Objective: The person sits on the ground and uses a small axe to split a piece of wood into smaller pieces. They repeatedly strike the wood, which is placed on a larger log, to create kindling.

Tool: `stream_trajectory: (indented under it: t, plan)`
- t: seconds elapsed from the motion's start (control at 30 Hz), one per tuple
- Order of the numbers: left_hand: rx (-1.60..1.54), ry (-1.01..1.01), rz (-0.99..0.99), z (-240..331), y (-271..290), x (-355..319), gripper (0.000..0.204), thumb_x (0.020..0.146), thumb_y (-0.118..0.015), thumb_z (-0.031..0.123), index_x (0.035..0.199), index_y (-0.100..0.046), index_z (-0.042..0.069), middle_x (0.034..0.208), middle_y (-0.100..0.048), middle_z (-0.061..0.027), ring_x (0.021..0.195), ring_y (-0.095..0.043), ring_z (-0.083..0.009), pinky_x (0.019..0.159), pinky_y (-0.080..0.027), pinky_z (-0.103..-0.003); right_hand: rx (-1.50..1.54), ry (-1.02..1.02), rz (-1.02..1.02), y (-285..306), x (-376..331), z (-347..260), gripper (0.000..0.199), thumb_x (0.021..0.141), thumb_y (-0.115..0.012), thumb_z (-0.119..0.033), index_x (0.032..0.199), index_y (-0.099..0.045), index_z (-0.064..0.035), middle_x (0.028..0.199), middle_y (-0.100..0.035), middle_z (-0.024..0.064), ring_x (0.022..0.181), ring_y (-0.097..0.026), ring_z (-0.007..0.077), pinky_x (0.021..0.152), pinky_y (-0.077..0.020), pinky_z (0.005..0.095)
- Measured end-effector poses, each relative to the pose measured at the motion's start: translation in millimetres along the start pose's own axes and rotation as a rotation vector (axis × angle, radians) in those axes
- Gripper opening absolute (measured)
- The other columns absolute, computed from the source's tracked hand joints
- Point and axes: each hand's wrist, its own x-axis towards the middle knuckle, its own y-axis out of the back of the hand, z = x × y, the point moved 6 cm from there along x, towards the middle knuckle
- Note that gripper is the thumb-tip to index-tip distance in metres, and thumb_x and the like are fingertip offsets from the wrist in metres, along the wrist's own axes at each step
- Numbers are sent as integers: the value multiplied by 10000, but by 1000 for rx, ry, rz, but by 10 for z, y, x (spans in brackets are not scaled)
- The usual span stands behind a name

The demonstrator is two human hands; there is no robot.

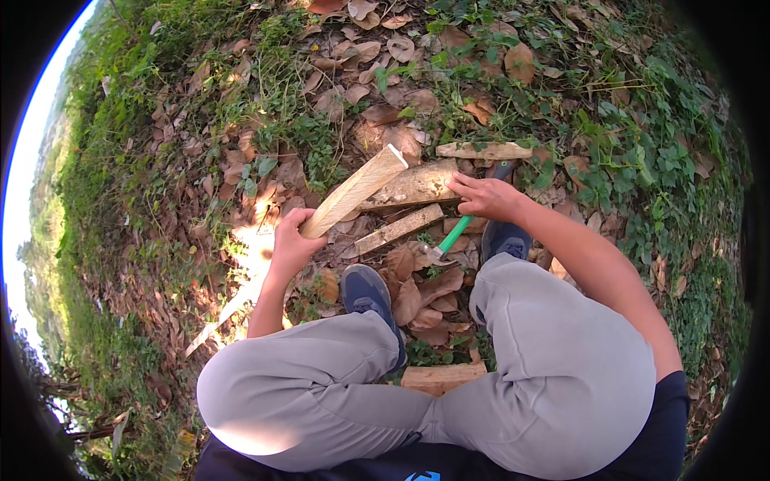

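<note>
My left hand (295, 243) is wrapped around a pale wooden plank (361, 191), which slants up to the right with its sawn end raised. Past that hand, a pale strip (220, 321) runs toward the lower left; it seems to be the same plank's far part. My right hand (485, 198) rests with its fingers stretched out against the right end of a wider rough board (413, 184) on the ground. Below that hand lies a hammer with a green handle (457, 232), its metal head toward my feet. A short wooden slat (399, 229) lies left of the hammer.
Another wood piece (484, 150) lies beyond the board. A wood block (443, 378) shows between my legs. My left shoe (369, 297) and right shoe (505, 239) flank the hammer head. Dry leaves (429, 293) and green plants (634, 152) cover the ground around.
</note>
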Motion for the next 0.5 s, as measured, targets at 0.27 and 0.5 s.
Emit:
stream_trajectory:
  t: [0.27, 0.5]
  plan:
    - [207, -47, -65, -290, -369, 37, 482, 713, -827, 106, 1161, -694, -14, 1051, -649, -149, 1007, -658, -329, 888, -531, -401, 103, -170, 252, 429, -29, 108, 159, 820, -745, -114, 799, -589, -140, 1128, -627, 48, 948, -717, 235, 757, -613, 369]
    - [257, -162, -174, -422, -676, 408, 468, 731, -805, 127, 1151, -643, -1, 1087, -611, -169, 1066, -632, -375, 925, -518, -442, 541, -713, 651, 419, -119, 30, 102, 867, -752, 4, 918, -674, -39, 930, -680, 97, 734, -665, 325, 632, -511, 387]
